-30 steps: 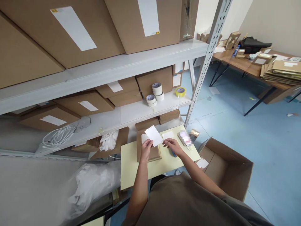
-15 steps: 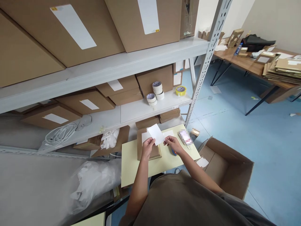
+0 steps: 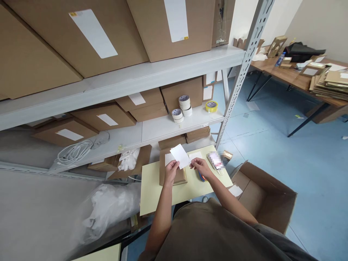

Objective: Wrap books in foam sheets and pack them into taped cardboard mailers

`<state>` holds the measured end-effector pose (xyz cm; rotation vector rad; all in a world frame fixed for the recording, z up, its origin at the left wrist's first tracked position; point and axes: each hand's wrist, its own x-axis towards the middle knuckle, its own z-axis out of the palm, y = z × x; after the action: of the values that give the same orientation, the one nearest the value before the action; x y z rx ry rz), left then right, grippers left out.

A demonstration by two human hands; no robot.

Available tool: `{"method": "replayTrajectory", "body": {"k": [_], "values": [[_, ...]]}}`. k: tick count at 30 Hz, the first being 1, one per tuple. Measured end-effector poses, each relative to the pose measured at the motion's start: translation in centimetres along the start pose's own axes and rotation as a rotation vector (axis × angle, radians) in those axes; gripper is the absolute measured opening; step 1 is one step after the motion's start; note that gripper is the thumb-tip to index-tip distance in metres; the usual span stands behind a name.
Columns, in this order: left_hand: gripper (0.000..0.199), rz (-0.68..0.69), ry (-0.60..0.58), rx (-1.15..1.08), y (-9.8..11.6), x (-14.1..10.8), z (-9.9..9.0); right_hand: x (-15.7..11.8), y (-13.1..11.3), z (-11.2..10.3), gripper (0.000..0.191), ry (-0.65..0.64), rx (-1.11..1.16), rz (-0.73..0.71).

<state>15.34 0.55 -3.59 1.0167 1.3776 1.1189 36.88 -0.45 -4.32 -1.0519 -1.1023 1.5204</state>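
Note:
My left hand (image 3: 171, 172) pinches a white paper label (image 3: 180, 156) by its lower edge, thumb on top. At the label's right corner, my right hand (image 3: 200, 167) has its thumb and fingertips closed together, apparently on that corner. Below the left hand lies a flat cardboard box (image 3: 178, 180) on a cream tabletop (image 3: 152, 195), with another white paper (image 3: 168, 158) on it. A further white sheet (image 3: 195, 155) lies behind the right hand. Partly hidden under the right wrist is a blue and orange object (image 3: 202, 177). To its right is a phone-like item (image 3: 215, 159), blurred out.
A metal shelf rack (image 3: 122, 85) with large cartons rises ahead. White tape rolls (image 3: 185, 105) and a yellow tape roll (image 3: 211, 106) stand on its middle shelf. An open carton (image 3: 272, 195) sits on the floor at right. A brown table (image 3: 293, 76) stands farther back.
The view has shifted slightly, so the shelf and room appear a little farther right. Both hands keep nearly the same hold at the label.

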Motion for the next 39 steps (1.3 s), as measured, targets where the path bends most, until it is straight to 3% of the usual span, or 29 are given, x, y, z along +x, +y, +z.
{"method": "replayTrajectory", "body": {"k": [6,9,12,19,24,26,33,36,39], "values": [[0.065,0.074,0.149,0.287,0.5,-0.8,1.1,-0.2,-0.4,-0.1,0.032,-0.043,0.033,-0.036],[0.047,0.109,-0.024,0.301,1.6,-2.0,2.4,-0.4,-0.9,0.2,0.034,-0.053,0.0,-0.056],[0.048,0.068,-0.2,0.21,2.2,-2.8,3.5,-0.6,-1.6,0.5,0.036,-0.062,-0.05,-0.078],[0.056,0.016,0.014,0.074,1.8,-3.5,3.1,-1.0,-2.0,0.9,0.037,-0.161,-0.03,-0.053],[0.062,0.065,-0.082,0.022,2.0,-5.0,2.7,-0.6,-1.4,1.7,0.037,-0.185,-0.012,-0.012],[0.058,0.093,-0.067,0.038,2.0,-5.4,2.4,-0.3,-1.2,2.4,0.037,-0.194,-0.024,0.008],[0.048,0.151,-0.022,0.047,0.4,-5.1,-0.9,0.0,-0.6,5.9,0.039,-0.207,-0.068,0.023],[0.05,0.09,-0.015,-0.008,-0.6,-4.4,-3.5,-0.1,-0.3,7.2,0.037,-0.219,-0.067,0.05],[0.054,0.033,0.139,-0.14,-1.6,-3.3,-7.1,0.1,0.2,8.1,0.034,-0.142,-0.016,0.093]]}}
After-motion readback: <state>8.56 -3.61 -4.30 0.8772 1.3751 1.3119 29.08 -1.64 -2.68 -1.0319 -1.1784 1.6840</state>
